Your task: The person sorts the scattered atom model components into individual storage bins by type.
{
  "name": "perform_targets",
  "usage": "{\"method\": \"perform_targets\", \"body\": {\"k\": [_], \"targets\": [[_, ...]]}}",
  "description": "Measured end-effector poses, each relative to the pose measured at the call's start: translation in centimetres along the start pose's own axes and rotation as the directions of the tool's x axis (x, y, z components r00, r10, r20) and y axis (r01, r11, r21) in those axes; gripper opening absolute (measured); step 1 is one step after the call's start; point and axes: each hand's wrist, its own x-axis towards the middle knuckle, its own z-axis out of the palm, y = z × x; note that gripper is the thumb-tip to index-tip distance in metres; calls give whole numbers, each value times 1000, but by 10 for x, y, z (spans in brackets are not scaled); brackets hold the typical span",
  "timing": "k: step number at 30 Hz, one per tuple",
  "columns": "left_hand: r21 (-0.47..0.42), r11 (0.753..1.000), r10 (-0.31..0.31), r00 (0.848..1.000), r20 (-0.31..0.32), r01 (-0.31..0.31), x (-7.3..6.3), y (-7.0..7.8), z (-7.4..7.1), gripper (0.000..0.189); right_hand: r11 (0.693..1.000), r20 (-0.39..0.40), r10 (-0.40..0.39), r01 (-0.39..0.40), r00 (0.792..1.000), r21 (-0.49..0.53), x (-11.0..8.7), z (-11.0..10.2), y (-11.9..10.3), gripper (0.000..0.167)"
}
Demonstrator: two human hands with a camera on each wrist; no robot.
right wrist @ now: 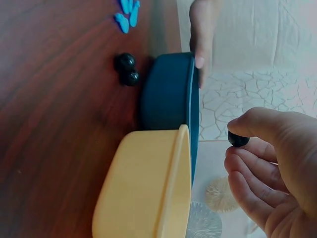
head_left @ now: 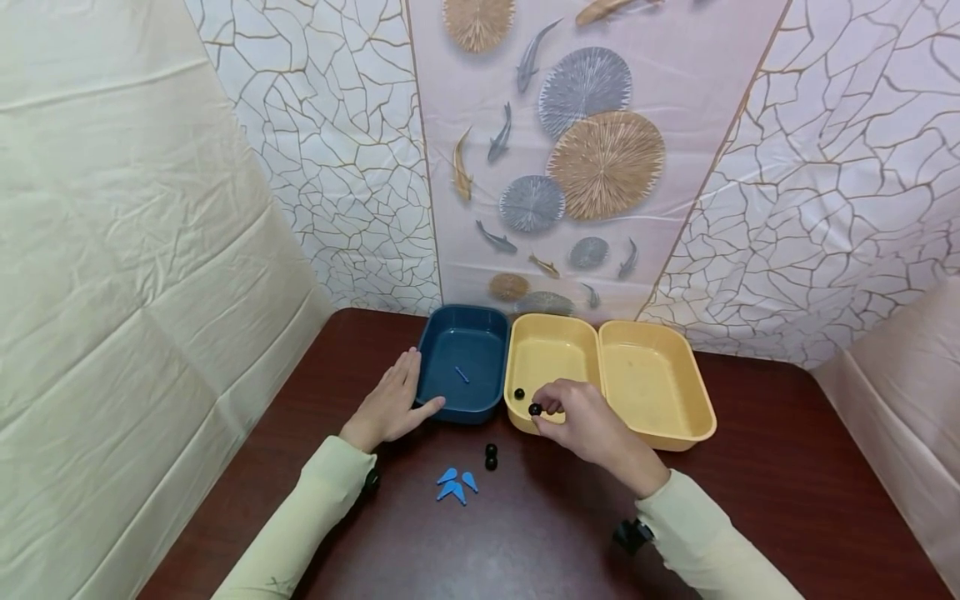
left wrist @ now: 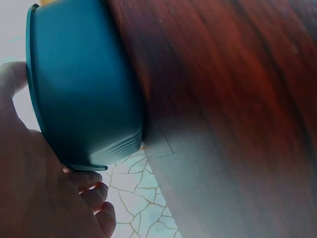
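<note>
My right hand (head_left: pixel 587 417) pinches a small black ball (right wrist: pixel 237 139) between thumb and fingers, over the front of the middle yellow bin (head_left: pixel 553 324). Inside that bin, near its front left corner, lies another black ball (head_left: pixel 519 393). With fingers straight, my left hand (head_left: pixel 390 402) rests against the left rim of the dark blue bin (left wrist: pixel 84 84). A thin blue piece (head_left: pixel 462 375) lies on the blue bin's floor. Two black balls (right wrist: pixel 126 69) sit together on the table in front of the bins. Left of them are several blue teardrop-shaped pieces (head_left: pixel 457 492).
A second yellow bin (head_left: pixel 660 383) stands at the right end of the row, beside the middle one. The dark reddish-brown table (head_left: pixel 540 542) runs back to a patterned cloth (head_left: pixel 360 167). Pale cloth (head_left: pixel 150 250) hangs along the left side.
</note>
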Motion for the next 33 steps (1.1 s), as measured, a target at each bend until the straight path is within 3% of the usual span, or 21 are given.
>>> {"method": "perform_targets", "body": {"k": [13, 33], "targets": [[-13, 1000, -8, 1000, 1, 8, 1, -1, 3, 103, 999, -17, 45, -45, 999, 1, 19, -7, 18, 14], [-12, 1000, -4, 1000, -9, 4, 1, -1, 2, 102, 981, 29, 185, -186, 982, 60, 37, 28, 71, 12]]}}
